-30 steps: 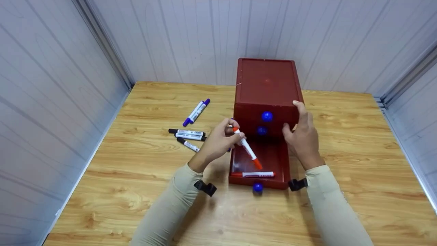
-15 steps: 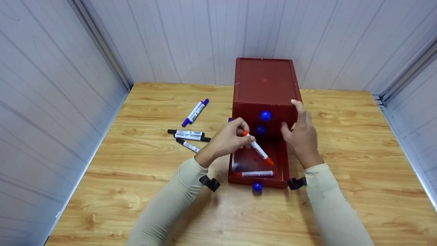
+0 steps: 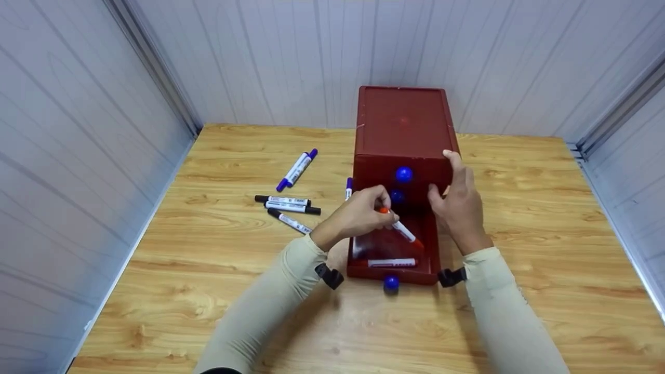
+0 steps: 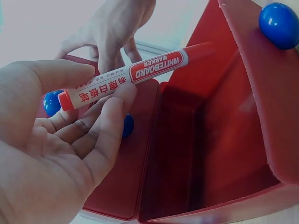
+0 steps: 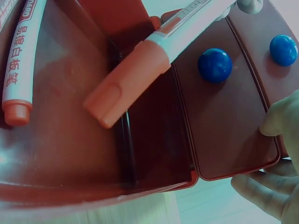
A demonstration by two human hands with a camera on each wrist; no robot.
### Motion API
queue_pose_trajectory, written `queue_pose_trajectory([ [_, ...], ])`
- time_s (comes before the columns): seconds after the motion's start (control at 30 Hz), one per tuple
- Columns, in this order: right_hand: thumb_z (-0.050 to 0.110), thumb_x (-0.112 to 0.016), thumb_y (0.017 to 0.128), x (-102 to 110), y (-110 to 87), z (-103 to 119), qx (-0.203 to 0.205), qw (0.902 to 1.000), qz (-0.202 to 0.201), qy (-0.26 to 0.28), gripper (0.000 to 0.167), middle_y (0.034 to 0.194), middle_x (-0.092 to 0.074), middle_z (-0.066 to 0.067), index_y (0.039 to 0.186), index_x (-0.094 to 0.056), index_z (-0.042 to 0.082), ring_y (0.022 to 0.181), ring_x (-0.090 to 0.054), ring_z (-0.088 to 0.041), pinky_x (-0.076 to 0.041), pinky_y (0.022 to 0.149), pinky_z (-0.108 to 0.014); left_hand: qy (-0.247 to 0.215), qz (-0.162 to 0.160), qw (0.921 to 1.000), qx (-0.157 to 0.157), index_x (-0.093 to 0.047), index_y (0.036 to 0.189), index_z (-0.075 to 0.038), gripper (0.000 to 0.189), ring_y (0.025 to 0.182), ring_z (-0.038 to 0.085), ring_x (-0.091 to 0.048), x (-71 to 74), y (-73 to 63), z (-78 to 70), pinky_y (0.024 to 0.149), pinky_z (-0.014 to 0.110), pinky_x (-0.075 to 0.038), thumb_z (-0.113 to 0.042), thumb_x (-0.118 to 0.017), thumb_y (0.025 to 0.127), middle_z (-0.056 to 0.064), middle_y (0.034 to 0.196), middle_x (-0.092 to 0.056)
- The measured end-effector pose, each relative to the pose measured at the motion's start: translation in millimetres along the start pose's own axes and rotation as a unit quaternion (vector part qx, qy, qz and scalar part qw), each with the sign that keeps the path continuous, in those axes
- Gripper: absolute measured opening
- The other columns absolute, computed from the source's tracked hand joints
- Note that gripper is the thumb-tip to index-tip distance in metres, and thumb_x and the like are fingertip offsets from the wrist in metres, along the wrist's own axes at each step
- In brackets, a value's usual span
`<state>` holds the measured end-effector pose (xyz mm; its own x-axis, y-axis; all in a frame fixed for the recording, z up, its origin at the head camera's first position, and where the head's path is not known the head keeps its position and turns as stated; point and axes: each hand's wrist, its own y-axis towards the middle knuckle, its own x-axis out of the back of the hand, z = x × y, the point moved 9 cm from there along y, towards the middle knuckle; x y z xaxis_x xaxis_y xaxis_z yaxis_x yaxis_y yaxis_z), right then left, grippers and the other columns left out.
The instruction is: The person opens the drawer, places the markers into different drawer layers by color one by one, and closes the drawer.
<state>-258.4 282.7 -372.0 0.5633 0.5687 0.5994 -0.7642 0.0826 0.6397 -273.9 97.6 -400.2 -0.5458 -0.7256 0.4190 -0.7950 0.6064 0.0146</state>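
Head view: with our left hand (image 3: 363, 212) we pinch a red-capped marker (image 3: 404, 231) over the open drawer (image 3: 376, 245), where a second marker (image 3: 393, 263) lies; our right hand (image 3: 460, 210) grips the red cabinet (image 3: 402, 122) at its front corner.

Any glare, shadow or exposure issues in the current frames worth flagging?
Head: fairly even light, soft shadows on the table beneath the sleeves; left wrist: background washed out pale, but the label on the held marker is readable, and a glint sits on the nearest blue knob; right wrist: glare at the left edge of the open drawer.
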Motion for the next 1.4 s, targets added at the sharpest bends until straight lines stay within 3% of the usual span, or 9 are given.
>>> queue_pose_trajectory([
  [0.2,0.013,-0.069,0.09,0,0.7,1,0.004,1.0,0.0,0.002,0.071,0.111,-0.052,-0.027,0.148,-0.032,0.026,0.062,-0.049,-0.035,-0.049,0.054,-0.054,0.07,0.008,0.9975,-0.012,-0.055,0.087,-0.013,0.021,0.069,0.008,-0.059,-3.0,-0.2,1.5,0.065,0.023,-0.046,-0.017,-0.076,0.085,-0.005,0.079,-0.063],
  [0.33,0.014,-0.07,0.09,0,0.5,1,0.002,1.0,-0.001,0.003,0.071,0.111,-0.053,-0.027,0.148,-0.032,0.026,0.06,-0.048,-0.035,-0.048,0.053,-0.053,0.107,0.009,0.9941,-0.016,-0.057,0.086,-0.014,0.02,0.07,0.007,-0.052,-7.1,-1.3,5.6,0.065,0.023,-0.042,-0.017,-0.076,0.083,-0.008,0.078,-0.061],
  [0.63,0.012,-0.071,0.089,0,0.2,1,0.005,1.0,0.0,0.009,0.072,0.111,-0.053,-0.027,0.148,-0.032,0.026,0.064,-0.05,-0.034,-0.048,0.055,-0.052,0.149,0.02,0.9886,-0.007,-0.06,0.086,-0.015,0.018,0.072,0.009,-0.052,-16.4,-5.4,18.2,0.065,0.023,-0.042,-0.018,-0.078,0.082,-0.008,0.081,-0.064],
  [0.9,0.012,-0.071,0.089,-1,-1.7,0,-0.004,0.9999,0.01,0.013,0.073,0.112,-0.053,-0.026,0.148,-0.031,0.026,0.063,-0.047,-0.031,-0.044,0.053,-0.047,0.22,0.043,0.9744,-0.018,-0.066,0.089,-0.015,0.013,0.075,0.012,-0.055,-30.1,-9.4,31.6,0.069,0.025,-0.045,-0.016,-0.078,0.083,-0.006,0.082,-0.063],
  [1.2,0.012,-0.071,0.09,0,-0.3,0,-0.013,0.9996,0.022,0.013,0.074,0.116,-0.052,-0.027,0.149,-0.029,0.027,0.068,-0.052,-0.035,-0.05,0.059,-0.052,0.246,0.066,0.9669,-0.019,-0.07,0.098,-0.013,0.015,0.084,0.012,-0.059,-36.1,-11.8,37.7,0.077,0.025,-0.048,-0.012,-0.076,0.084,-0.005,0.091,-0.066],
  [1.4,0.011,-0.071,0.089,-1,-1.0,0,-0.013,0.9995,0.023,0.014,0.075,0.119,-0.051,-0.027,0.15,-0.03,0.027,0.068,-0.052,-0.034,-0.05,0.058,-0.051,0.228,0.077,0.9702,-0.031,-0.072,0.101,-0.01,0.016,0.085,0.011,-0.06,-39.1,-13.6,36.8,0.078,0.024,-0.048,-0.005,-0.073,0.085,-0.003,0.092,-0.069],
])
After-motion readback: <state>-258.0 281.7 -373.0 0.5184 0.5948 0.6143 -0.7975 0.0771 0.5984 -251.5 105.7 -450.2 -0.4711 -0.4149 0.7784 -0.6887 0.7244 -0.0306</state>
